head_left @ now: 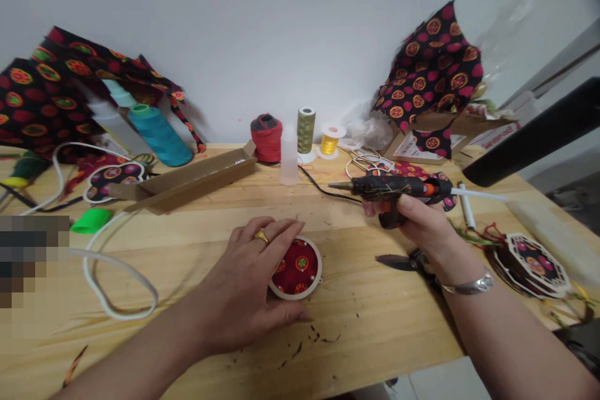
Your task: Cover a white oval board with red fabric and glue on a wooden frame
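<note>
Two things occupy my hands at the desk [384, 331]. My left hand [234, 287] lies spread, palm down, over a round red fabric-covered disc [296, 269] at 12 o'clock; its white rim shows past my fingers, and it isn't gripped. My right hand [417, 222] is closed around the grip of a black hot glue gun [389, 187] at 1 o'clock, with a white glue stick [478, 195] running from its back.

At 2 o'clock, an open cardboard box [434, 147] holds black fabric [429, 69] printed with red and orange circles. Near 12 o'clock stands a translucent plastic squeeze bottle [289, 156]; I can't tell what's inside. A teal thread cone [159, 134] sits at 11 o'clock, and an olive thread cone [305, 130] and a yellow spool [329, 140] sit near 12. The box's printed label is too small to read.
</note>
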A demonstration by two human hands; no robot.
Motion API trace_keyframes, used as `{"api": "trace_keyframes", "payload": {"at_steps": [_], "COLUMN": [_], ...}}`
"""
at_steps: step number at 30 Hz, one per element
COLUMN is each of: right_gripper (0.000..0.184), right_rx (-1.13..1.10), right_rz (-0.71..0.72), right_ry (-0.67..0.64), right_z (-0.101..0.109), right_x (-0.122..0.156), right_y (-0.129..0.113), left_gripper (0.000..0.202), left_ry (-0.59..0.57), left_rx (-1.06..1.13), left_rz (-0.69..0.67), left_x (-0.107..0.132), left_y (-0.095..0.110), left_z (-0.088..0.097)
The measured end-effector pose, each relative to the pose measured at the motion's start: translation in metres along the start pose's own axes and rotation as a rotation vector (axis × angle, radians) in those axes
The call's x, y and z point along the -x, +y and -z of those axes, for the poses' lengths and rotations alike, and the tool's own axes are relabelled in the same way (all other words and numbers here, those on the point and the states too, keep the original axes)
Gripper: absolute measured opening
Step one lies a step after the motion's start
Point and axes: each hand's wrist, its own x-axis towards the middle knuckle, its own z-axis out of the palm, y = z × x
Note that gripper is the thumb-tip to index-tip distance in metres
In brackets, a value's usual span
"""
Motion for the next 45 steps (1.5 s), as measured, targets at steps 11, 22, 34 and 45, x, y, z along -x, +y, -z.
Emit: {"api": "trace_keyframes", "payload": {"at_steps": [11,22,34,45], "right_gripper": [0.034,0.033,0.032,0.034], "right_rx": [0.006,-0.019,-0.024,-0.014], "right_rz": [-0.015,-0.025,0.01,0.001], "right_ry": [0.033,0.045,-0.013,-0.022], "right_z": [0.001,0.0,0.0,-0.002], "right_x": [0.001,0.002,-0.001,-0.002], "right_y": [0.002,0.002,0.003,0.002], "left_gripper": [0.072,0.071,0.074,0.074], "left_ry": [0.094,0.121,0.126,0.129], "left_rx": [0.05,0.024,0.003,0.024], "left_rz": [0.052,0.074,0.08,0.083], "left_x": [-0.005,-0.006,-0.007,-0.006], "left_y": [0.004,0.005,0.006,0.006], "left_z": [-0.009,-0.012,-0.012,-0.014]}}
